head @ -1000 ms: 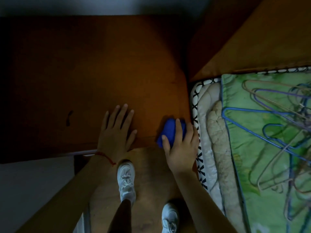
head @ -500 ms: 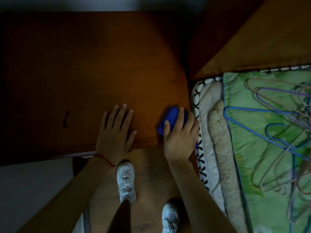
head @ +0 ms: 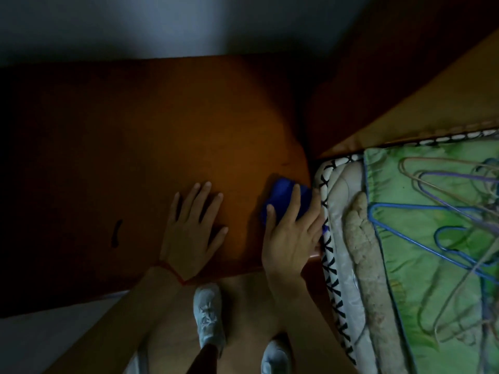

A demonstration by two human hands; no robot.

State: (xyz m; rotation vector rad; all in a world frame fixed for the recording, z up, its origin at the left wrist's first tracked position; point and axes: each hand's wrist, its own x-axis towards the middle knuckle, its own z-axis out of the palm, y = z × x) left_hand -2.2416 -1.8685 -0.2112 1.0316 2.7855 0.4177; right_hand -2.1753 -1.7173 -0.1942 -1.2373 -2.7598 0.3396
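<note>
A blue cloth (head: 282,197) lies bunched on the brown wooden tabletop (head: 162,147), close to its right edge. My right hand (head: 291,236) presses down on the cloth with straight, spread fingers that cover much of it. My left hand (head: 193,230) rests flat on the wood to the left of the cloth, fingers spread, with a red thread round the wrist.
A mattress with a black-and-white edge (head: 328,238) and a green cover (head: 432,265) lies right of the table, with several wire hangers (head: 445,211) on it. A dark mark (head: 116,233) shows on the wood at left. My two shoes (head: 209,317) stand on the floor below.
My right hand has slid the blue cloth away from me along the table's right edge. The left hand has stayed flat in the same spot.
</note>
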